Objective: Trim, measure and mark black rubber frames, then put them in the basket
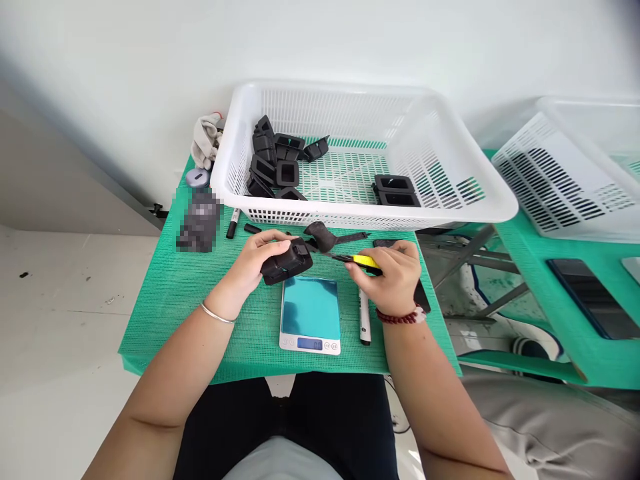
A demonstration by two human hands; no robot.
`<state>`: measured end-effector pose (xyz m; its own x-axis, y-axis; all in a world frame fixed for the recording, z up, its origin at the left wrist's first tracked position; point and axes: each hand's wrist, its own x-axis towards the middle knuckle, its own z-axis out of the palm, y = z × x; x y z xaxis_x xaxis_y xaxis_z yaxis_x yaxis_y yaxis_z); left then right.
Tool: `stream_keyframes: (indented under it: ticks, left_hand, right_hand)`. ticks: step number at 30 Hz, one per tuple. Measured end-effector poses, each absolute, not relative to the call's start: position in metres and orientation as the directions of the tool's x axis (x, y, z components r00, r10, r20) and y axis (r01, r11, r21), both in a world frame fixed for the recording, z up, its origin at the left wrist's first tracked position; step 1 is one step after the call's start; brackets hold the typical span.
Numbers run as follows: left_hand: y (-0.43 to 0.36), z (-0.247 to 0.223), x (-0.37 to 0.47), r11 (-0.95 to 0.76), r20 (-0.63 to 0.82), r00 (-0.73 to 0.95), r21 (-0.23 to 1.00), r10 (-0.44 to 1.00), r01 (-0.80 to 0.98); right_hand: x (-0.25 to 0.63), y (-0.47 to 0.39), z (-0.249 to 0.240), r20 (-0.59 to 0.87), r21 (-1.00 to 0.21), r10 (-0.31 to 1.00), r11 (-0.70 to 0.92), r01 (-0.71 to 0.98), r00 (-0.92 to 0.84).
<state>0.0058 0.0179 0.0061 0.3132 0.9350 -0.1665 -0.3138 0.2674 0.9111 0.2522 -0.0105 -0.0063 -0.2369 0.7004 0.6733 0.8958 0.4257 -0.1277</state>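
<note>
My left hand (255, 260) is closed around a black molded part (289, 261), held just above and behind the scale. From that part's right end a curved black piece (321, 236) with a thin strip sticks out. My right hand (393, 273) grips a yellow and black utility knife (366, 261); its blade points left and reaches the gap beside the curved piece. Whether the blade touches is too small to tell. Below lies a digital scale (310, 313) with a reflective plate, its display lit. A white marker (365, 317) lies right of the scale.
Behind my hands a large white basket (330, 212) holds several black parts (287, 173). A black-capped marker (233, 223), a cloth glove (205, 141) and a round lilac object (197, 177) are at left. Another basket (575, 180), a phone (593, 297) and a person's leg (560, 413) are at right.
</note>
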Motion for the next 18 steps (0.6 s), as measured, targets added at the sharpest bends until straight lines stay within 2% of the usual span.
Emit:
stream_keyframes:
  ticks: [4, 9, 14, 18]
  left_hand:
    - [0.0186, 0.0056, 0.0060, 0.278, -0.172, 0.327, 0.908, 0.929, -0.314]
    - [0.0195, 0.0060, 0.0038, 0.269, -0.144, 0.372, 0.911, 0.917, -0.311]
    - [0.0192, 0.0032, 0.0030, 0.244, -0.113, 0.407, 0.926, 0.906, -0.288]
    - [0.0195, 0.0023, 0.0033, 0.248, -0.116, 0.418, 0.928, 0.901, -0.277]
  right_hand:
    - [0.2511, -0.0110, -0.0052, 0.654, -0.134, 0.687, 0.517, 0.846, -0.317]
    - [0.2503, -0.0103, -0.0063, 0.670, -0.102, 0.698, 0.425, 0.899, -0.253]
    - [0.2515, -0.0100, -0.0040, 0.680, -0.112, 0.664, 0.513, 0.851, -0.311]
    - [0.2524, -0.0097, -0.0034, 0.665, -0.085, 0.687, 0.461, 0.884, -0.294]
